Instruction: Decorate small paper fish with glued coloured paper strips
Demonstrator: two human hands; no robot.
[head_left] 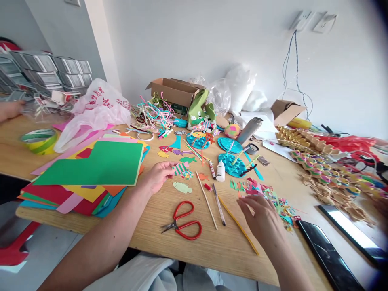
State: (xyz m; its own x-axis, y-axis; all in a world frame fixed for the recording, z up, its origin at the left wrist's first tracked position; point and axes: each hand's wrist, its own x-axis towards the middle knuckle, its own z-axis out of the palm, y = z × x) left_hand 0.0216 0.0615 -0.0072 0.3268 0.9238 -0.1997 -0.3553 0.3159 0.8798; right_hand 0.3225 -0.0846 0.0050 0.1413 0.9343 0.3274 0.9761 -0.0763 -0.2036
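Observation:
My left hand (157, 176) rests on the wooden table (194, 242) and pinches a striped paper fish cutout (182, 170) at its fingertips. A pale green paper fish (182, 187) lies just below it. My right hand (262, 218) hovers palm down with its fingers spread beside a heap of coloured paper scraps (266, 194), holding nothing. Red-handled scissors (183, 221) lie between my hands near the front edge. A thin wooden stick (206, 200), a pen (218, 204) and a yellow stick (239, 226) lie between the scissors and my right hand.
A stack of coloured paper sheets (91, 169) lies at the left, with a tape roll (40, 140) and a pink plastic bag (93, 113) behind. Blue craft discs (233, 163), a glue bottle (220, 170), cardboard boxes (174, 92) and a steel flask (249, 130) stand further back. Two dark tablets (330, 258) lie at the right. Another person's hand (10, 109) shows far left.

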